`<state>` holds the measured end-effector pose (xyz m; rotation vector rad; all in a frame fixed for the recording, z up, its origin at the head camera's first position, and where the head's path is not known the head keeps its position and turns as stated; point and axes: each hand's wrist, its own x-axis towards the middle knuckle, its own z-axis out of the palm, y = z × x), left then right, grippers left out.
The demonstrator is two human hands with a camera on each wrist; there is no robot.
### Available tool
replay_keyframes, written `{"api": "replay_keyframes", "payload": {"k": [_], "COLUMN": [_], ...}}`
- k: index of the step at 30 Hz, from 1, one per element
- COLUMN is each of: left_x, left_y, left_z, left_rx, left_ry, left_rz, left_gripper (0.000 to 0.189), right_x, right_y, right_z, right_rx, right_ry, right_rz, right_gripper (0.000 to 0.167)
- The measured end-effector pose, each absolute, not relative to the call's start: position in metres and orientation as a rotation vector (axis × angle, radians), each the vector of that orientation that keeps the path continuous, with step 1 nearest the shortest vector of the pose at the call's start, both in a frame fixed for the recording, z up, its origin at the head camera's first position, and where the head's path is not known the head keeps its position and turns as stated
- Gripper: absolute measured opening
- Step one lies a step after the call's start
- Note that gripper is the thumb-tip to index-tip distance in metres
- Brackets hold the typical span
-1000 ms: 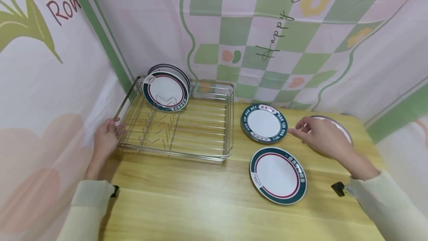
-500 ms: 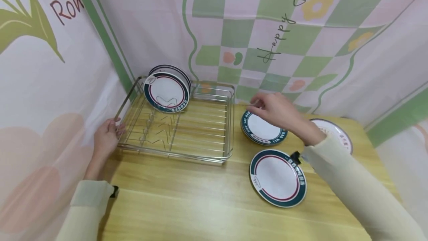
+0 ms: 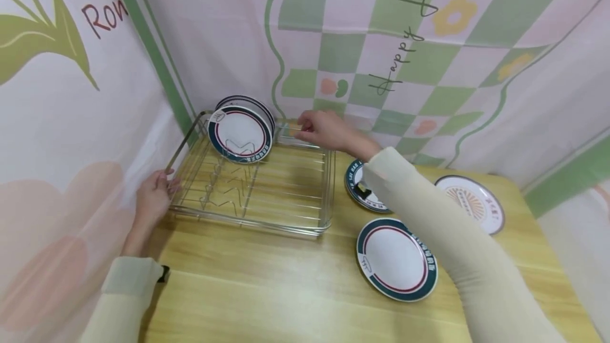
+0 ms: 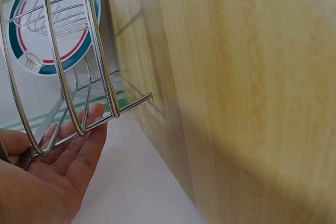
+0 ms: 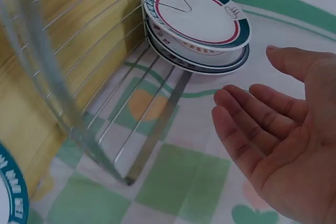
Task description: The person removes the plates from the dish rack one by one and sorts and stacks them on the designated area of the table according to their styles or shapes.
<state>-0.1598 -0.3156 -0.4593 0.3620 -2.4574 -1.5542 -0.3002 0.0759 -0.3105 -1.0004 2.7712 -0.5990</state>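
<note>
At the left end of a metal wire dish rack [image 3: 286, 224], my left hand [image 3: 153, 193] grips the rack's frame; in the left wrist view the thumb and fingers [image 4: 86, 153] wrap its end bars. Several plates stand tilted at the rack's back left, the front plate [image 3: 240, 134] white with a dark green rim and red ring. Over the rack's back right part, my right hand [image 3: 329, 132] hovers with nothing in it. Its fingers [image 5: 236, 140] are relaxed and apart from the plates in the right wrist view.
Right of the rack lie a green-rimmed plate [image 3: 355, 181], partly hidden by the right sleeve, a larger plate with a red ring [image 3: 395, 261], and a white plate with an orange sunburst [image 3: 469, 202]. A patterned cloth [image 3: 352, 62] hangs behind the table [image 3: 267, 285].
My right hand has moved left, from near the sunburst plate, across the green-rimmed plate, to above the rack. The left hand stays on the rack's end.
</note>
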Motion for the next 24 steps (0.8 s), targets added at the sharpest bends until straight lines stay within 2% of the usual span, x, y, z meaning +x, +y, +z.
{"api": "replay_keyframes", "payload": {"k": [11, 18, 24], "left_x": [-0.159, -0.161, -0.159], "left_y": [-0.319, -0.318, -0.318], "left_z": [-0.457, -0.461, -0.457], "left_rx": [0.367, 0.343, 0.346], "left_ry": [-2.460, -2.461, -2.483], "left_rz": [-1.551, -1.555, -1.521], "left_gripper": [0.048, 0.046, 0.045], "right_x": [-0.334, -0.334, -0.335], "right_y": [0.016, -0.009, -0.016], "right_z": [-0.328, -0.345, -0.349], "right_rx": [-1.036, -1.010, -0.948], "right_ry": [2.724, 2.750, 2.717], "right_rz": [-0.565, -0.570, -0.628], "right_gripper": [0.042, 0.029, 0.041]}}
